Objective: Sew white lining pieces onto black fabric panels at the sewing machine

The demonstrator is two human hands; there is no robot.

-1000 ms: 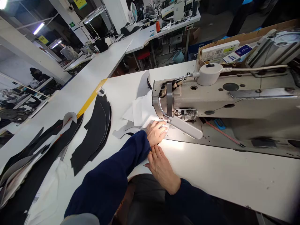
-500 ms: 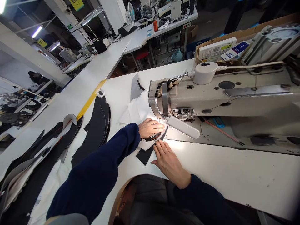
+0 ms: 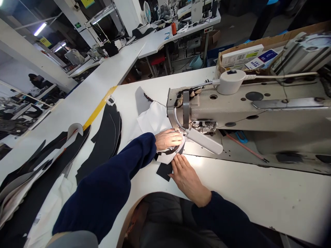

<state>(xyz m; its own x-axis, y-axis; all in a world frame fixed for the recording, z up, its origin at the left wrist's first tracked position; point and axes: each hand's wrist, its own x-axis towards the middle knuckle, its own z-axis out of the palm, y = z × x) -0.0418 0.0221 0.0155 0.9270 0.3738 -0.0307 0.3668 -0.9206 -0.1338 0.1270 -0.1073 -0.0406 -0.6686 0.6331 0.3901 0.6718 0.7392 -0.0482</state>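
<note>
Under the head of the sewing machine (image 3: 207, 110) lies a layered workpiece of white and grey fabric (image 3: 165, 157). My left hand (image 3: 168, 140) rests on it palm down, fingers stretched towards the needle area, which the lamp (image 3: 204, 141) partly hides. Just in front, my right hand (image 3: 188, 177) lies flat with its fingertips at the near edge of the fabric and the thumb apart. A black fabric strip (image 3: 164, 171) sticks out beneath, left of the right hand. White cloth (image 3: 153, 119) and a grey panel (image 3: 141, 100) spread behind the left hand.
Stacked black fabric pieces (image 3: 100, 144) lie left of my left arm, with a longer pile of panels (image 3: 51, 165) beyond. Yellow tape (image 3: 99, 108) crosses the white table. Blue snips (image 3: 241, 136) sit under the machine arm. A carton with boxes (image 3: 243, 57) stands behind it.
The workpiece has turned slightly, with the grey panel behind swinging left. The black strip has shifted a little right. Both hands stay on the fabric in nearly the same place.
</note>
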